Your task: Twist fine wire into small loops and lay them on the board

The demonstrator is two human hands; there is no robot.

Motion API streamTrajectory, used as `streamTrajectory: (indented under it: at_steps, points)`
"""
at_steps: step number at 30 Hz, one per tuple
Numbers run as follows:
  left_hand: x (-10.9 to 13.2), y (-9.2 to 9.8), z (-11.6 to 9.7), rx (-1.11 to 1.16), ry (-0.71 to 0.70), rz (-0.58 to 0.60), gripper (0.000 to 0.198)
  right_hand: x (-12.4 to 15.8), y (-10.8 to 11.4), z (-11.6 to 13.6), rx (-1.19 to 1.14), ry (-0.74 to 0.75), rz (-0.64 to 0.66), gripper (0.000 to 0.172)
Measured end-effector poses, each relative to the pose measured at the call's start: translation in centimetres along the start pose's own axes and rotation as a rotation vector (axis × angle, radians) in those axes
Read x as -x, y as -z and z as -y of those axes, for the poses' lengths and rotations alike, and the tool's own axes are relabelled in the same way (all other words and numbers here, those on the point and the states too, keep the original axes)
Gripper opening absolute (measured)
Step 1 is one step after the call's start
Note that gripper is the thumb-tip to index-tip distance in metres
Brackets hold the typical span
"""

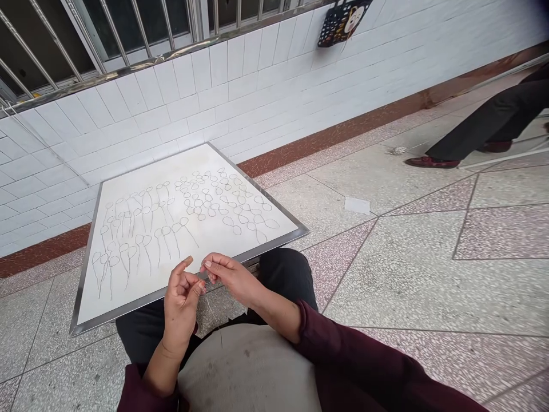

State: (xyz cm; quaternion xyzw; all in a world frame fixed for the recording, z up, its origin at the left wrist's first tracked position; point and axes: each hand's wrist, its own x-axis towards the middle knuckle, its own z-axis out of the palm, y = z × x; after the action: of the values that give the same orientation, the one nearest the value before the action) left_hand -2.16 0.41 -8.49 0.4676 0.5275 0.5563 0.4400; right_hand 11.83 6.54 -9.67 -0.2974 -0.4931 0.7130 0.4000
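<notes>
Close together over the near edge of a white board [171, 166], my two hands meet at a thin wire [213, 313]. My left hand [179, 300] pinches it between thumb and a finger, with the other fingers raised. Thumb and fingertips of my right hand [231, 278] are pressed together just beside, also at the wire. One end hangs down toward my lap; the part between the fingertips is too fine to make out. On the board's left half lie several single wire loops with long tails [132, 250]. Wire pieces bent into double loops [234, 229] cover the right half.
The board has a grey metal rim [278, 237] and rests over my knees, near a white tiled wall [257, 109]. A black basket [338, 26] hangs there. On the speckled floor lies a white paper piece [357, 205]. Another person's leg [476, 129] extends at right.
</notes>
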Motion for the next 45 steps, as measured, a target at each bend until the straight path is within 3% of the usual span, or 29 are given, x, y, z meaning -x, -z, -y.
streamTrajectory:
  at_steps: [7, 25, 31, 38, 45]
  points:
    - [-0.1, 0.0, 0.3, 0.001, 0.007, 0.043, 0.046, -0.2, 0.6, -0.3, -0.076, -0.063, 0.019, 0.024]
    - [-0.2, 0.2, 0.7, 0.013, 0.007, 0.034, 0.044, -0.1, 0.6, -0.5, -0.226, -0.137, 0.019, 0.03]
    - [-0.4, 0.7, 0.9, 0.031, -0.009, -0.021, 0.046, -0.2, 0.5, -0.5, -0.191, -0.108, 0.037, 0.036]
    - [-0.1, 0.5, 1.3, 0.015, -0.031, -0.017, 0.043, -0.6, 0.4, -0.7, -0.179, -0.126, -0.014, 0.029]
    - [-0.3, 0.5, 1.7, 0.048, -0.008, -0.117, 0.046, -0.8, 0.3, -1.1, -0.137, -0.104, -0.029, 0.033]
